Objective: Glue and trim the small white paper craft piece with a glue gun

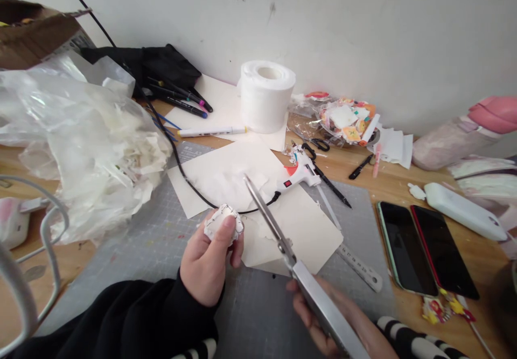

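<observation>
My left hand (210, 259) is closed on a small white cutout (219, 223) with black marks along its edge, the thumb pressed on its face. In my right hand (315, 316) is a pair of silver scissors (278, 235), seen nearly edge-on and pointing up and left. Their blades are apart from the cutout. Beneath and beyond them lie white paper sheets (299, 235) on a grey cutting mat (133, 256). A white hot glue gun (301, 173) with a red trigger rests on the paper's right side, its black cable curving left.
A crumpled plastic bag (100, 132) fills the left side. Behind the sheets stand a white tissue roll (267, 97) and several markers (212, 131). To the right lie a steel ruler (361, 267), two phones (407, 246) and a pink-lidded bottle (456, 138).
</observation>
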`<action>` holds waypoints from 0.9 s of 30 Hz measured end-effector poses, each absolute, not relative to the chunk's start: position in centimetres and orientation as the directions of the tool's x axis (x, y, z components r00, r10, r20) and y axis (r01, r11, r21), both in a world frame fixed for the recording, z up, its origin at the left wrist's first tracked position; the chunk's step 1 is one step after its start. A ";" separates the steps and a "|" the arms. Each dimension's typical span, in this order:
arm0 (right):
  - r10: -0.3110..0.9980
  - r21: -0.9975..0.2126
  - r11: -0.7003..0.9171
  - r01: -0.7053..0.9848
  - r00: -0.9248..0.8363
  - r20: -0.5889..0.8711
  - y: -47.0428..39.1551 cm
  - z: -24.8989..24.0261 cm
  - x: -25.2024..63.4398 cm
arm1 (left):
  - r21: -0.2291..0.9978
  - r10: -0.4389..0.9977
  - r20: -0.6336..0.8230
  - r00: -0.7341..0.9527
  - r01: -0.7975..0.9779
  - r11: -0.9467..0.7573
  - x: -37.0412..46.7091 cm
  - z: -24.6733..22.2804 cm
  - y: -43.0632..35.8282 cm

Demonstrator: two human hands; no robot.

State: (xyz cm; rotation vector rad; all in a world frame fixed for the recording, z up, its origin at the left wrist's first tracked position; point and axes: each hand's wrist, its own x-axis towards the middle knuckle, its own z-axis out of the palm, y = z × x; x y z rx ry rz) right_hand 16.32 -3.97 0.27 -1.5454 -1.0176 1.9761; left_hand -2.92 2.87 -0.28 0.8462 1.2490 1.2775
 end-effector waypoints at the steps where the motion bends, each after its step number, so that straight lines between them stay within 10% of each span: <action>1: 0.760 -0.778 -0.617 0.120 -0.165 -0.629 -4.0 0.6 16.4 | 0.961 0.972 -0.200 -0.125 -0.219 0.169 -2.9 -0.2 2.8; 5: 0.918 -0.754 -0.367 0.544 0.079 -0.390 -2.9 0.5 17.6 | 0.942 0.964 -0.260 -0.055 -0.236 0.240 -2.7 0.0 2.7; 8: 0.992 -0.494 -0.060 0.867 -0.004 -0.129 -1.6 -0.6 18.9 | 0.918 0.950 -0.310 0.049 -0.243 0.312 -2.4 0.2 2.7; 14: 0.984 -0.332 0.161 0.929 -0.123 0.131 -0.4 -1.4 18.9 | 0.896 0.911 -0.372 0.177 -0.188 0.402 -2.1 0.2 2.5; 20: 0.986 -0.433 0.160 0.887 -0.124 0.110 -0.4 -1.3 18.4 | 0.855 0.834 -0.425 0.353 -0.146 0.497 -2.0 0.3 2.2; 27: 0.997 -0.907 -0.068 0.416 -0.008 -0.078 -1.5 1.1 16.0 | 0.808 0.733 -0.444 0.516 -0.124 0.577 -1.8 0.1 1.3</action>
